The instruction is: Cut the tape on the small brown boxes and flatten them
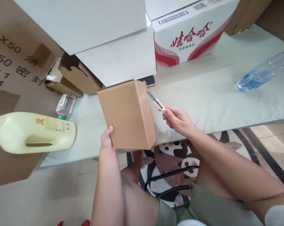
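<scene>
A small brown cardboard box (pixel 124 117) is held tilted over the front edge of the cloth-covered table. My left hand (pixel 107 137) grips its lower left side, the thumb on the near face and the other fingers hidden behind. Clear tape (pixel 143 95) shows on the box's narrow right side. In my right hand (pixel 177 120) is a utility knife (pixel 159 104) with a white handle, its blade out. The blade's tip is close to the upper right edge of the box; whether it touches I cannot tell.
White cartons (pixel 118 56) are stacked behind the box, with a phone (pixel 149 80) beside them. A yellow-green jug (pixel 35 133), a clear jar (pixel 65 106) and open cardboard boxes (pixel 79 75) stand at left. A plastic water bottle (pixel 262 73) lies at right on the pale tablecloth (pixel 212 91).
</scene>
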Tool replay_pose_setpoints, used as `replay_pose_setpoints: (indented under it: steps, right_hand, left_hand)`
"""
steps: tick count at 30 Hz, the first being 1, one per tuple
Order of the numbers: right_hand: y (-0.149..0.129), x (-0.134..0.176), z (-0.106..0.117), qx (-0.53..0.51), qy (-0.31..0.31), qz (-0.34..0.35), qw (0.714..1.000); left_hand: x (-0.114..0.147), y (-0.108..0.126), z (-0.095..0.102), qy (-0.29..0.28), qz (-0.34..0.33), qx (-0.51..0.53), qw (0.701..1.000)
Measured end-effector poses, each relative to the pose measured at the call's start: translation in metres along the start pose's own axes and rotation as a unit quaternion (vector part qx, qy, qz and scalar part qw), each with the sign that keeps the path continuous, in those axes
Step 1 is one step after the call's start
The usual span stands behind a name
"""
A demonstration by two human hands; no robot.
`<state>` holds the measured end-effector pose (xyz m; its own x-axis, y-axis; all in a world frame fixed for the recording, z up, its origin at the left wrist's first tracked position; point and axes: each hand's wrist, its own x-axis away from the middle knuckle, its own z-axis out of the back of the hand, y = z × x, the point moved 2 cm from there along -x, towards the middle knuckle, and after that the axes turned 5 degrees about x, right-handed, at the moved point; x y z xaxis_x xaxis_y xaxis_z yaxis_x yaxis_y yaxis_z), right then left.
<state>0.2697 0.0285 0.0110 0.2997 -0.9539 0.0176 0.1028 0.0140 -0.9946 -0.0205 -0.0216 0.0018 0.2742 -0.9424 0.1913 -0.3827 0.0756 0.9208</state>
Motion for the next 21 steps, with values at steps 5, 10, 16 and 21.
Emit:
replay_pose_setpoints:
  steps: [5, 10, 16, 21]
  right_hand:
    - [-0.010, 0.001, 0.003, 0.076, -0.019, -0.010, 0.997]
    - [-0.019, 0.001, 0.007, 0.119, -0.045, -0.031, 0.991]
    - [-0.026, 0.001, 0.016, 0.191, -0.052, -0.029, 0.980]
    - [-0.023, 0.000, 0.015, 0.208, -0.053, -0.032, 0.976]
  left_hand:
    - [0.001, -0.001, -0.001, 0.027, 0.022, 0.023, 0.999]
    - [0.002, -0.002, -0.001, 0.019, 0.027, 0.027, 0.999]
    - [0.005, -0.002, -0.007, 0.011, 0.028, 0.055, 0.998]
    - [0.006, -0.004, -0.016, 0.017, 0.017, 0.090, 0.996]
